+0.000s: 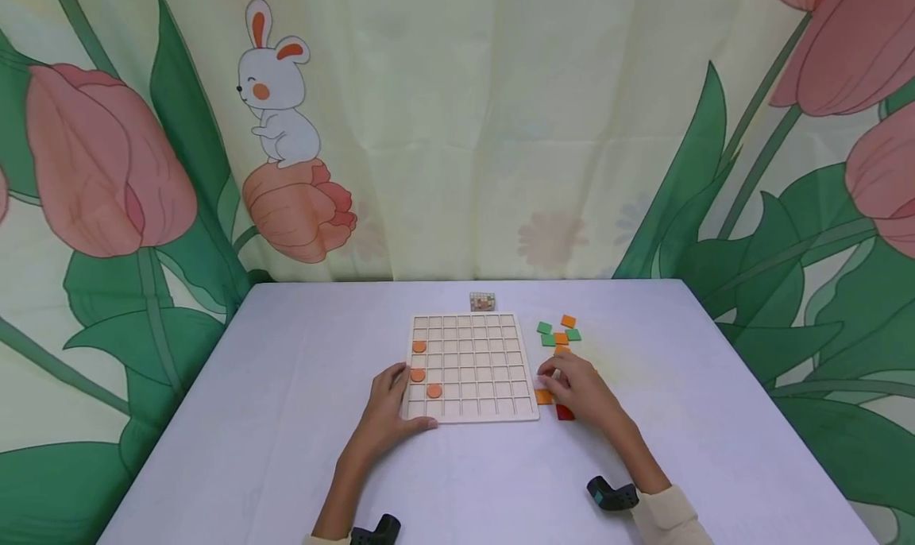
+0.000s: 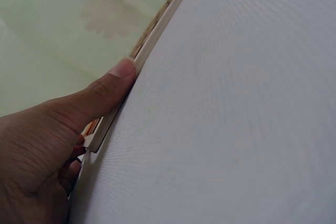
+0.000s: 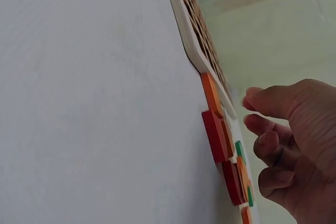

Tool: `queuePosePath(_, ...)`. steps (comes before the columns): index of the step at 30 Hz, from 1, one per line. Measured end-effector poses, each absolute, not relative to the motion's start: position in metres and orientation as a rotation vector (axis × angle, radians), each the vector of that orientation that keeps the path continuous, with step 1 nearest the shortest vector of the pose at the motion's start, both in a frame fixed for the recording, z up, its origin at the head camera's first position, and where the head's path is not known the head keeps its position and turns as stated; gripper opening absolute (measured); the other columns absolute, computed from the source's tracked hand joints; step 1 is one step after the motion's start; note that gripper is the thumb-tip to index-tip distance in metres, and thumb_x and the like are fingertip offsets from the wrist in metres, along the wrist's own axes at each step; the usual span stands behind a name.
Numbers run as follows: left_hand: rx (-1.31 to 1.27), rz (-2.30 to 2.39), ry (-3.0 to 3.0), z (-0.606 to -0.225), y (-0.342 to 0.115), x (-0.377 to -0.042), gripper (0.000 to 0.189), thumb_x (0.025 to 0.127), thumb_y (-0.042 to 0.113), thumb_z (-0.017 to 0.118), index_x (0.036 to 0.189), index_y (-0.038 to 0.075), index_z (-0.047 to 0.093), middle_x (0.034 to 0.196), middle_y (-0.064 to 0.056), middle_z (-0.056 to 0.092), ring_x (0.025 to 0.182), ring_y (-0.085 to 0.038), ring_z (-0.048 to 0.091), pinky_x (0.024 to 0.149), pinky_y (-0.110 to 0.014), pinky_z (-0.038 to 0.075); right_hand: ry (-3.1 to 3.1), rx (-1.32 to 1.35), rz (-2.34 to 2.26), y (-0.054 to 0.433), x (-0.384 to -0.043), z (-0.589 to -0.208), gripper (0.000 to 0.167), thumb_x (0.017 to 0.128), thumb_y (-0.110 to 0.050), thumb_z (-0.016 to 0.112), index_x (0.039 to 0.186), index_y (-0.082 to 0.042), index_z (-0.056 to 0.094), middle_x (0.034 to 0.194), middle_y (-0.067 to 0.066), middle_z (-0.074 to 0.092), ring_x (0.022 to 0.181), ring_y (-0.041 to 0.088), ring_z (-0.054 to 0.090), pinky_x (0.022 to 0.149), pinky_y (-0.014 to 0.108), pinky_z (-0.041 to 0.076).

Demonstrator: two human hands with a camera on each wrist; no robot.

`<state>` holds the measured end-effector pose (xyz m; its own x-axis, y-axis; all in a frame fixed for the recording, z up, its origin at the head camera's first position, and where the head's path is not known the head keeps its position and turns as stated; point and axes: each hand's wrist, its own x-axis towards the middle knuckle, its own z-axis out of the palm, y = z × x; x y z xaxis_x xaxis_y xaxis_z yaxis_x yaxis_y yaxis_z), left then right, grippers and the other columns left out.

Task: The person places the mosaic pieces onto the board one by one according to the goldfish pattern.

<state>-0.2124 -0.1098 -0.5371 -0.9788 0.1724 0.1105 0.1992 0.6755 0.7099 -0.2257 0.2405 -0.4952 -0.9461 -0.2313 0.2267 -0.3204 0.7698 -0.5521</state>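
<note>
A pale wooden grid board (image 1: 472, 370) lies on the table, with three round orange pieces (image 1: 418, 346) in cells towards its left side. My left hand (image 1: 384, 416) holds the board's near left corner, fingers along the left side and thumb on the front edge. In the left wrist view the thumb (image 2: 113, 77) presses against the rim. Over the loose tiles right of the board hovers my right hand (image 1: 588, 392), fingers loosely bent. The right wrist view shows a gap between thumb and forefinger with nothing in it. Below that hand are an orange tile (image 1: 543, 397) and a red tile (image 1: 565, 412).
Several green tiles (image 1: 548, 340) and orange tiles (image 1: 568, 321) lie farther back, right of the board. A small patterned card or block (image 1: 482, 301) sits behind the board's far edge. A printed curtain (image 1: 465, 132) hangs beyond the white table (image 1: 286, 386).
</note>
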Motion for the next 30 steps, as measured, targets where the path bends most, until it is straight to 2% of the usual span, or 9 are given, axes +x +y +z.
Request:
queuePosePath(8, -0.324, -1.198, -2.823, -0.539, -0.111, -0.211, 0.115, 0.063, 0.055, 0.087, 0.15, 0.0, 0.035, 0.153, -0.013, 0.03, 0.141, -0.033, 0.024, 0.109, -0.05, 0.036, -2.872, 0.304, 0.833, 0.262, -0.22, -0.498, 0.009, 0.089, -0.019, 0.073, 0.097, -0.015, 0.073, 0.091, -0.005, 0.059, 0.079, 0.014, 0.052, 0.065, 0.024, 0.049)
queuePosePath(14, -0.319, -1.202, -2.857, -0.539, -0.11, -0.211, 0.116, 0.063, 0.055, 0.087, 0.151, 0.003, 0.033, 0.154, -0.013, 0.029, 0.142, -0.031, 0.022, 0.111, -0.048, 0.033, -2.931, 0.222, 0.779, 0.275, -0.219, -0.503, 0.014, 0.086, -0.02, 0.076, 0.098, -0.012, 0.073, 0.086, -0.001, 0.056, 0.076, 0.016, 0.049, 0.061, 0.023, 0.047)
queuePosePath(23, -0.315, -1.184, -2.866, -0.536, -0.108, -0.213, 0.116, 0.064, 0.054, 0.086, 0.153, 0.004, 0.03, 0.154, -0.013, 0.028, 0.142, -0.031, 0.022, 0.112, -0.048, 0.033, -2.982, 0.188, 0.837, 0.289, -0.22, -0.496, 0.016, 0.086, -0.018, 0.076, 0.101, -0.014, 0.073, 0.093, 0.001, 0.061, 0.084, 0.019, 0.052, 0.07, 0.028, 0.051)
queuePosePath(30, -0.327, -1.204, -2.87, -0.535, -0.11, -0.214, 0.112, 0.066, 0.054, 0.085, 0.151, 0.003, 0.034, 0.154, -0.012, 0.027, 0.143, -0.031, 0.02, 0.112, -0.048, 0.032, -3.044, 0.229, 0.915, 0.295, -0.223, -0.494, 0.019, 0.088, -0.013, 0.072, 0.107, -0.01, 0.072, 0.099, 0.003, 0.061, 0.083, 0.018, 0.051, 0.067, 0.025, 0.05)
